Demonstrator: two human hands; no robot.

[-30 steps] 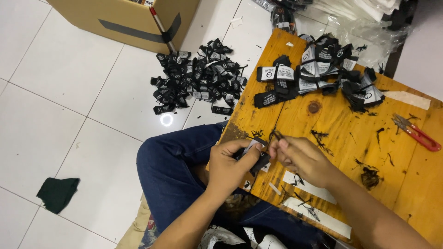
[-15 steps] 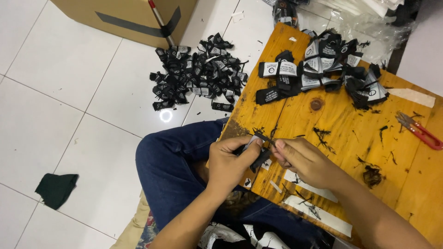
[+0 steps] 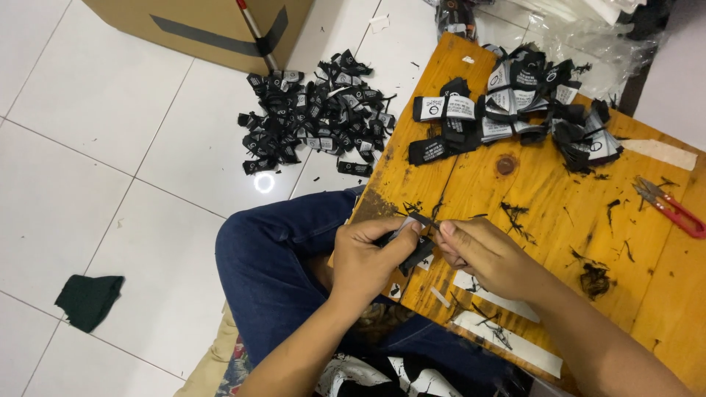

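Observation:
My left hand [image 3: 371, 259] pinches a small black woven label [image 3: 416, 245] over the near edge of a low wooden table [image 3: 559, 242]. Fingertips of my right hand [image 3: 485, 257] touch the same label at its upper end, pulling at a thread there. Several black and white labels [image 3: 515, 99] lie in stacks at the table's far side. Loose black thread scraps [image 3: 593, 278] are scattered on the wood.
A large heap of black labels [image 3: 312, 117] lies on the white tiled floor beside a cardboard box [image 3: 198, 26]. Red thread snips [image 3: 673, 208] rest at the table's right. White paper strips [image 3: 507, 342] sit near my right wrist. A dark green cloth [image 3: 88, 300] lies on the floor at left.
Both hands stay together on the label at the table edge, with the fingers shifting slightly. The view has drifted a little.

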